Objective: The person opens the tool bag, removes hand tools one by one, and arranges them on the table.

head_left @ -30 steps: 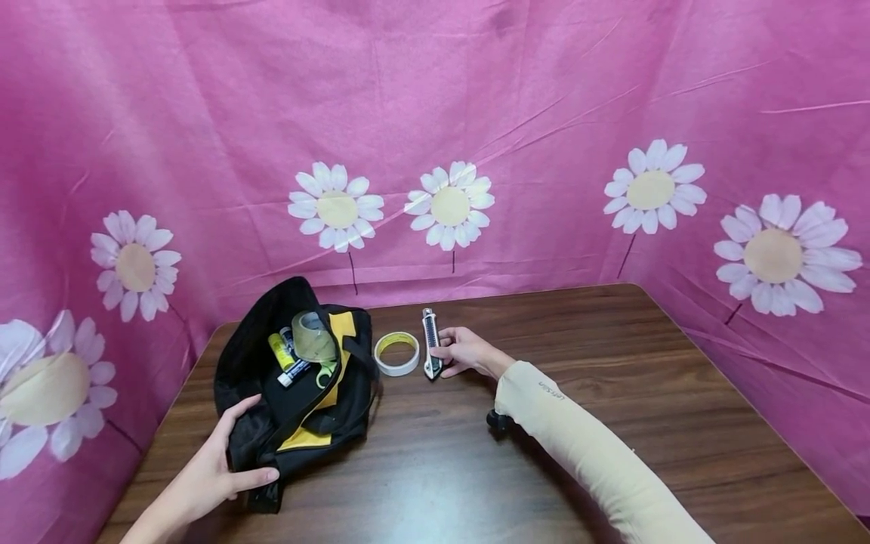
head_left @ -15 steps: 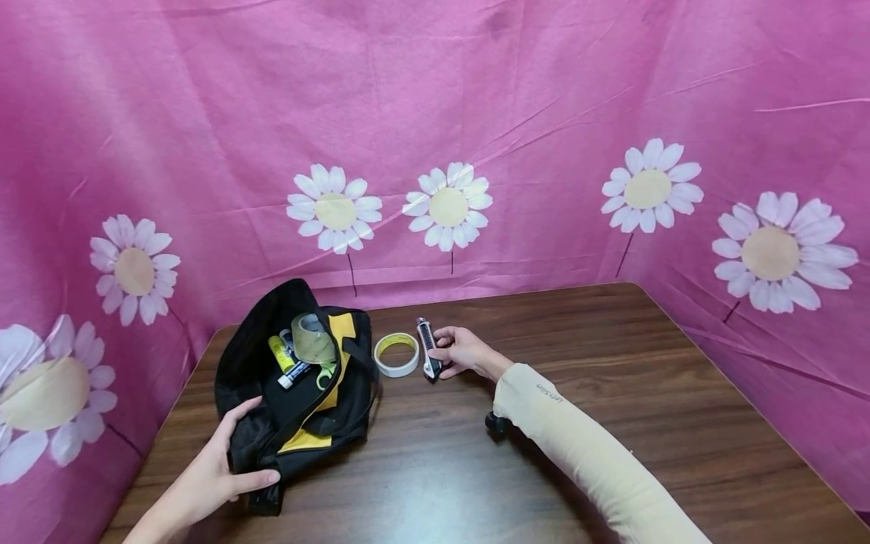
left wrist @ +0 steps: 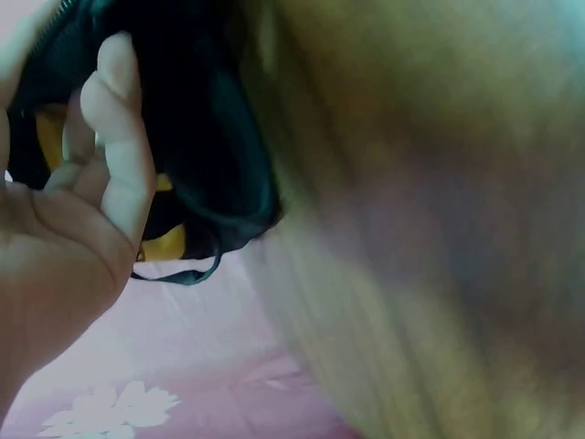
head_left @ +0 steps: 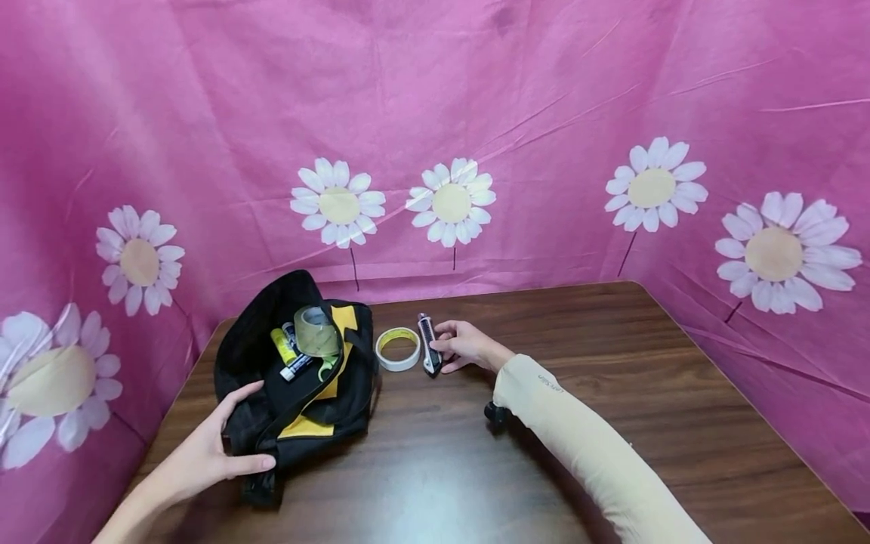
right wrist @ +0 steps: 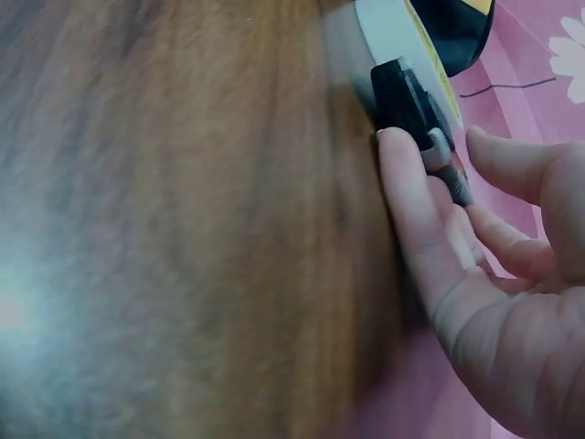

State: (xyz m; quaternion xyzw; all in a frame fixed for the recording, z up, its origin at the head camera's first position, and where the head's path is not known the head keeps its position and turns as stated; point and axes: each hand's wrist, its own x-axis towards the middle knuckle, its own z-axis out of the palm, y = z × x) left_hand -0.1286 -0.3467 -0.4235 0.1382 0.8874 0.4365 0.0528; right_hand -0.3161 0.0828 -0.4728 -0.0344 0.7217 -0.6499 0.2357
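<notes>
A black bag with yellow panels (head_left: 285,295) sits at the left of the table, its mouth spread open. My left hand (head_left: 204,452) grips its near left side, thumb on the outside front. Inside the bag lie a roll of clear tape (head_left: 316,332), a yellow tube (head_left: 282,346), a white-capped stick (head_left: 297,368) and something with green loops (head_left: 328,367). Right of the bag, my right hand (head_left: 466,346) pinches a black-and-silver utility knife (head_left: 428,344), close over the tabletop. In the right wrist view the black end of the knife (right wrist: 399,99) shows beyond a fingertip.
A roll of white tape (head_left: 399,365) lies flat between the bag and the knife. The brown wood table (head_left: 612,355) ends at a pink curtain (head_left: 544,91) printed with daisies. A small black device (head_left: 497,414) hangs under the right wrist.
The far end of the utility knife has swung slightly left in my right hand. The left hand keeps its hold on the bag, and the head view has shifted a little.
</notes>
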